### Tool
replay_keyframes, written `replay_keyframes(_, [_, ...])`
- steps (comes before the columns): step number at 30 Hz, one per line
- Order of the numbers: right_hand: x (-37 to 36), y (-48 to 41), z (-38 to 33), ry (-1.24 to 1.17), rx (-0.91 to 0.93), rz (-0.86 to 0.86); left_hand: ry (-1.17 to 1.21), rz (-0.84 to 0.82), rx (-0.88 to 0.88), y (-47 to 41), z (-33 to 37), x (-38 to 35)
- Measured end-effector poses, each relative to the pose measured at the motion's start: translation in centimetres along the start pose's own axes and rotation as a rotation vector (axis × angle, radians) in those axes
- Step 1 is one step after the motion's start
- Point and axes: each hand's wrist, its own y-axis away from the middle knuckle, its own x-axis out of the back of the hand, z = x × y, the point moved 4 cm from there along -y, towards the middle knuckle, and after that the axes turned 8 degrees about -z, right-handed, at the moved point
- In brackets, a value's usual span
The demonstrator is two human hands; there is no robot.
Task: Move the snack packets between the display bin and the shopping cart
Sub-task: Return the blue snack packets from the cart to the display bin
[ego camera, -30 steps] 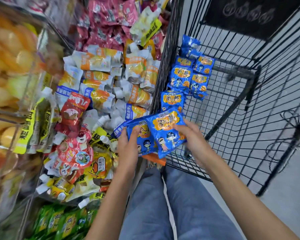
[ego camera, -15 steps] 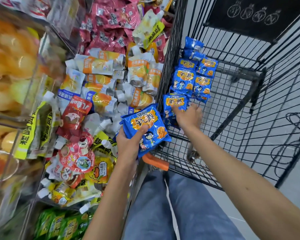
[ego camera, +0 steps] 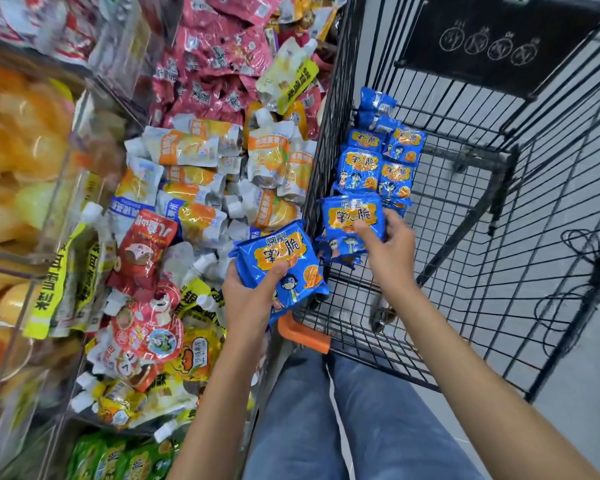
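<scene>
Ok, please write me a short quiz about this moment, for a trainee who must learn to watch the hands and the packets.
1. True or false: the left hand is empty.
2. Where does the right hand hold the far packet? A) over the spouted pouches; B) inside the shopping cart; C) on the floor.
3. How many hands hold a packet?
Key: 1 false, it grips the near packet; 2 B; 3 two.

Glossy plastic-film packets [ego camera: 280, 263]; black matt wire-metal cart [ego camera: 465, 209] with an orange plastic handle [ego camera: 302, 332] at 6 o'clock.
</scene>
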Motion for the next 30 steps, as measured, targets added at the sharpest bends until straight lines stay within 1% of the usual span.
replay_keyframes(2, [0.3, 1.8, -1.8, -0.195, 0.010, -0.184, -0.036, 0.005, -0.012, -0.1, 0.2, 0.0])
replay_keyframes(4, [-0.3, 3.3, -2.7, -0.261, -0.057, -0.334, -0.076, -0.008, -0.002, -0.1, 0.3, -0.3])
replay_keyframes(5, [-0.7, 3.8, -2.8, -0.229, -0.098, -0.359, -0.086, -0.018, 0.010, -0.1, 0.4, -0.5])
replay_keyframes(7, [-1.6, 4.4, -2.5, -0.151, -0.176, -0.344, -0.022, -0.049, 0.060, 0.3, 0.6, -1.2])
replay_keyframes(9, [-2.5, 4.9, -2.6, -0.121, -0.216, -0.367, 0.036, -0.126, 0.100, 0.8, 1.2, -2.1])
replay_keyframes(12, [-3.6, 5.8, -2.4, -0.071, -0.217, -0.490, -0.019, -0.189, 0.077, 1.0, 1.5, -2.9])
replay_keyframes(14, [-3.7, 5.9, -2.1, -0.101, -0.266, -0.543, 0.011, -0.187, 0.068, 0.8, 1.2, -2.7])
replay_keyframes(15, [-3.5, 5.2, -1.9, -0.153, -0.279, -0.533, 0.042, -0.179, 0.075, 0.6, 0.9, -2.4])
replay_keyframes(16, [-3.2, 4.1, -1.5, -0.200, -0.282, -0.466, 0.077, -0.173, 0.083, 0.4, 0.6, -2.1])
replay_keyframes(17, [-2.6, 2.3, -0.8, -0.200, -0.293, -0.332, 0.103, -0.176, 0.085, 0.3, 0.4, -1.9])
replay_keyframes(19, [-1.7, -1.4, 1.1, -0.063, -0.346, -0.066, 0.108, -0.196, 0.073, 0.2, 0.1, -1.7])
replay_keyframes(20, [-1.7, -3.0, 2.1, 0.044, -0.379, -0.005, 0.105, -0.201, 0.066, 0.1, 0.0, -1.6])
replay_keyframes(21, [-1.9, -4.4, 3.2, 0.156, -0.409, 0.003, 0.105, -0.204, 0.060, 0.2, 0.1, -1.6])
replay_keyframes(23, [-2.7, -6.4, 5.1, 0.355, -0.449, -0.044, 0.115, -0.207, 0.057, 0.2, 0.1, -1.4])
replay_keyframes(25, [-3.3, -7.4, 6.3, 0.466, -0.451, -0.064, 0.117, -0.214, 0.065, 0.3, 0.0, -1.3])
replay_keyframes(27, [-3.4, -7.7, 6.7, 0.492, -0.428, -0.026, 0.112, -0.210, 0.071, 0.4, -0.2, -0.9])
replay_keyframes(30, [-3.4, -7.3, 6.5, 0.413, -0.410, 0.028, 0.084, -0.182, 0.078, 0.6, -0.5, -0.3])
